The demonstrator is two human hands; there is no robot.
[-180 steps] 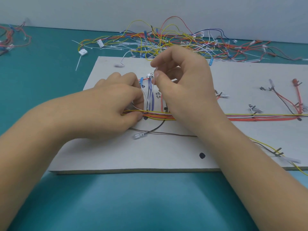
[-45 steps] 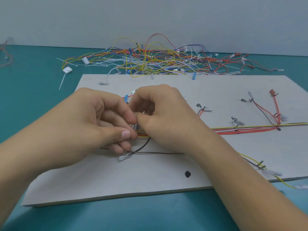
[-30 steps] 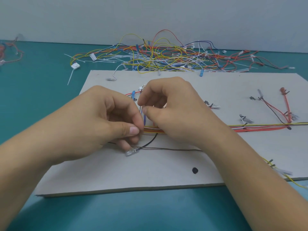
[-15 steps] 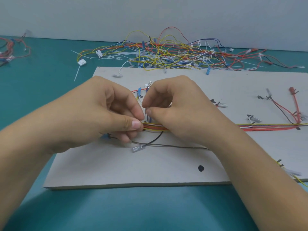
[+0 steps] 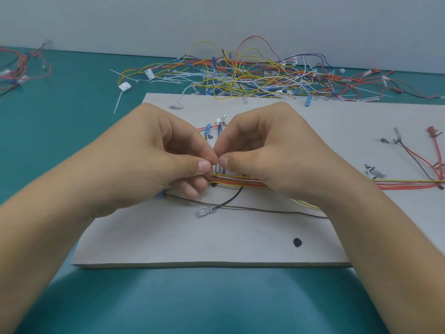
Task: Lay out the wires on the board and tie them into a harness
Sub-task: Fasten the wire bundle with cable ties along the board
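At mid-board [image 5: 216, 237], both hands met thumb to thumb over the wire bundle [image 5: 397, 184]. Left hand [image 5: 144, 162]: fingers curled, thumb and index pinched on the branch wires [image 5: 220, 170], the thin blue and white ones that ran up from the bundle toward the far edge. Right hand [image 5: 277, 160]: same grip, thumb and index clamped on those branch wires from the other side, thumb tips nearly touching. Couldn't tell whether a tie sat in the pinch, too small.

Bundle of red, orange, yellow and white wires lay flat across the board, passed under the right hand and ran out to the right edge. Blue sleeves [image 5: 207, 131] on the branch ends showed just beyond the fingers. Black wire [image 5: 231, 197] curved out of the bundle toward the near edge and ended in a clear terminal [image 5: 204, 212] lying on the board. Brown wire [image 5: 265, 209] crossed just beside that terminal. Black dot [image 5: 297, 242] was marked near the front edge.

Loose wire pile [image 5: 252, 75] lay on the green table [image 5: 60, 141] behind the board, white connector [image 5: 124, 87] to its left, red wires [image 5: 19, 66] at far left.
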